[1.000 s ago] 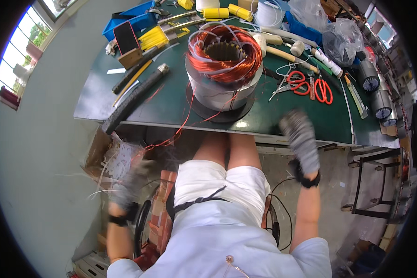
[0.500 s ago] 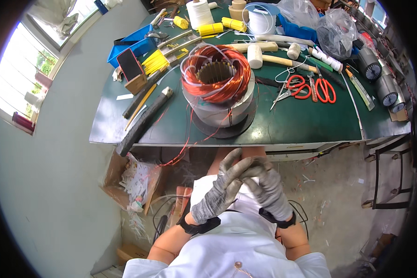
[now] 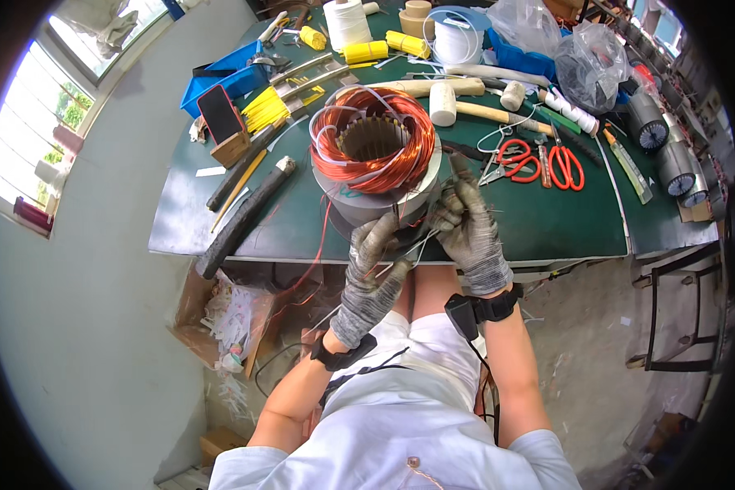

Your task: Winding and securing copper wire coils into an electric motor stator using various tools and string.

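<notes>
I see both gloved hands in front of the copper coil (image 3: 420, 151), which sits on top of a pale cylinder (image 3: 347, 206) near the front edge of the green surface (image 3: 559, 229). The right hand (image 3: 474, 237), raised at the coil's right front, has its fingertips bunched and closed on a thin white strand (image 3: 421, 242) that slants down toward the left hand (image 3: 364, 282). My left hand is half curled, thumb apart from the forefinger, just before the cylinder; the strand blurs against the glove there, so I cannot tell whether those fingers pinch it. A red wire (image 3: 325, 238) hangs from the coil's left side, over the surface edge.

To the right of the coil I have red-handled scissors (image 3: 566, 167) and a white-headed mallet (image 3: 443, 104). To its left lie a black rod (image 3: 245, 216), a phone (image 3: 219, 114) propped on a wooden block (image 3: 230, 150), and yellow strips (image 3: 264, 110) near a blue tray (image 3: 233, 88).
</notes>
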Demonstrator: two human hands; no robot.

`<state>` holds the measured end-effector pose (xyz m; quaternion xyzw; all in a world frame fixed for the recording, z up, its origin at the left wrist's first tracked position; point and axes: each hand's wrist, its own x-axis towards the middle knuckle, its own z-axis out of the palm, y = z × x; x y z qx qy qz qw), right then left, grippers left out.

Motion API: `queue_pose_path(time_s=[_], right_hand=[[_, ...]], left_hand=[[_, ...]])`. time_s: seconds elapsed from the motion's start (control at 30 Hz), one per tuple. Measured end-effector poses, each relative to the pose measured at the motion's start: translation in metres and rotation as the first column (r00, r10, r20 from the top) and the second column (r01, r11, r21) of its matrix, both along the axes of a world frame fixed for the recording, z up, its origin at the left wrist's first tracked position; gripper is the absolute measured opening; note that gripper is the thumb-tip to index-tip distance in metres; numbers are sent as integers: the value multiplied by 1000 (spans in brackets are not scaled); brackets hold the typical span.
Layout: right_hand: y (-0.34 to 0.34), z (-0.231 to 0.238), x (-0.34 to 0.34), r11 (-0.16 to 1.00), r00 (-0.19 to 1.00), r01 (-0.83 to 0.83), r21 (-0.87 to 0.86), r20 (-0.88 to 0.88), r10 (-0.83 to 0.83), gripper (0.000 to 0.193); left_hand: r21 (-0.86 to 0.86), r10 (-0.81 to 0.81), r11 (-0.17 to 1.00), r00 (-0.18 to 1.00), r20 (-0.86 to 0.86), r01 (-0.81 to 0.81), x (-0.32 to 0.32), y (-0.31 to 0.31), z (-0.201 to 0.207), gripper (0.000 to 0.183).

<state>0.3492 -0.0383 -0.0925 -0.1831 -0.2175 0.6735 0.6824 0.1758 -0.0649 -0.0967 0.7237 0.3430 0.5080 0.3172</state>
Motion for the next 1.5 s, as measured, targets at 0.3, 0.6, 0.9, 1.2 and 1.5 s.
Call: queue_pose_path(time_s=[0.3, 0.6, 0.9, 1.2, 1.5], right_hand=[[-16, -31, 63, 918, 166, 235, 318, 918, -360, 35], [30, -16, 50, 902, 307, 5, 431, 858, -412, 32], [-3, -22, 27, 925, 350, 110, 364, 857, -379, 33], [21, -49, 141, 970, 441, 189, 153, 869, -223, 22], [12, -55, 127, 767, 198, 566, 304, 852, -484, 26]], left_hand=[[24, 244, 968, 958, 147, -250, 4, 23, -3, 16], [352, 635, 721, 772, 10, -597, 11, 38, -47, 56], [-168, -45, 985, 993, -109, 26, -26, 50, -55, 49], [-531, -91, 844, 996, -3, 75, -70, 93, -4, 100], [338, 448, 866, 872, -195, -369, -23, 66, 1, 110]])
